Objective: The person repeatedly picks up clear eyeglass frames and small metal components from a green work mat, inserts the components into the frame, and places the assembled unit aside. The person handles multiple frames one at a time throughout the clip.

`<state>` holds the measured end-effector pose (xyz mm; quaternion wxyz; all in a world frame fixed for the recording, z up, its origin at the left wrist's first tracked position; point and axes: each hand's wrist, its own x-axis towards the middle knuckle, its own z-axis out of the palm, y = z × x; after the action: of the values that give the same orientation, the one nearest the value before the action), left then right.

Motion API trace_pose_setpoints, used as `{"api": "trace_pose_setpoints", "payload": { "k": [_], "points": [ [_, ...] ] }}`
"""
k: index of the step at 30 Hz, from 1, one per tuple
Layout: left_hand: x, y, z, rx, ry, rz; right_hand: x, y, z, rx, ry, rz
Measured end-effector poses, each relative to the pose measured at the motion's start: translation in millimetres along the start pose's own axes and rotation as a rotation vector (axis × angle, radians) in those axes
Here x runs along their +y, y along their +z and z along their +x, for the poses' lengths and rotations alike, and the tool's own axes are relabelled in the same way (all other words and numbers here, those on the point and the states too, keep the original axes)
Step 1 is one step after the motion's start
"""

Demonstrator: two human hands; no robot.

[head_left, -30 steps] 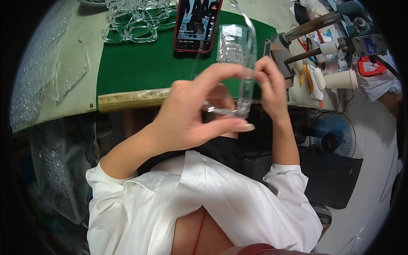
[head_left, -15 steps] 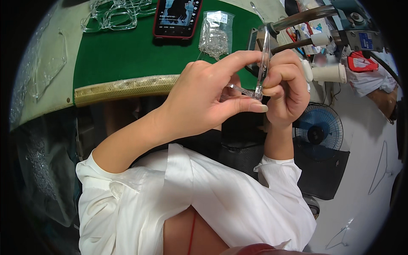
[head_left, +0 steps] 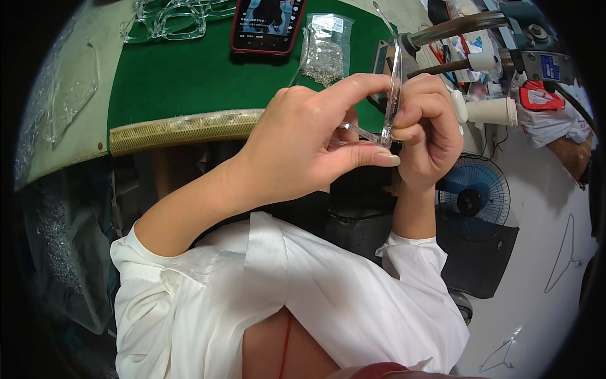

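While my left hand (head_left: 303,142), thumb and forefinger parted, spans one clear glasses frame (head_left: 394,95), my right hand (head_left: 429,129), curled, pinches its corner by the bench's (head_left: 91,136) near edge; step: apparently adjusting; next move: calls for steady fingertips.

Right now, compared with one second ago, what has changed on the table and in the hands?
Relative to the green mat, the left hand and right hand have moved rightward with the clear glasses. The right fingers have come closer to the left thumb. The phone shows another image. The left hand keeps its grip; phone and small bag stayed put.
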<state>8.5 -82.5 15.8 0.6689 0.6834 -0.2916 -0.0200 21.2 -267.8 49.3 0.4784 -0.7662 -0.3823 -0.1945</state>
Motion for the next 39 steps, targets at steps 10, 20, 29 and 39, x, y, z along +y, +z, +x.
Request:
{"api": "trace_pose_setpoints", "payload": {
  "k": [10, 20, 29, 39],
  "points": [
    [2.4, 0.2, -1.6, -0.027, -0.077, -0.118, 3.8, 0.1, -1.5, 0.011, -0.018, 0.077],
    [1.2, 2.5, 0.5, -0.012, -0.026, -0.157, 0.5, -1.3, -4.7, 0.048, 0.063, 0.138],
    [1.6, 2.3, 2.2, -0.037, -0.051, -0.159, 3.1, -0.4, -7.7, 0.078, 0.087, 0.208],
    [-15.7, 33.5, 49.3, 0.091, 0.087, -0.159, 6.2, -13.8, -17.9, 0.258, 0.483, 0.542]
  ]
}}
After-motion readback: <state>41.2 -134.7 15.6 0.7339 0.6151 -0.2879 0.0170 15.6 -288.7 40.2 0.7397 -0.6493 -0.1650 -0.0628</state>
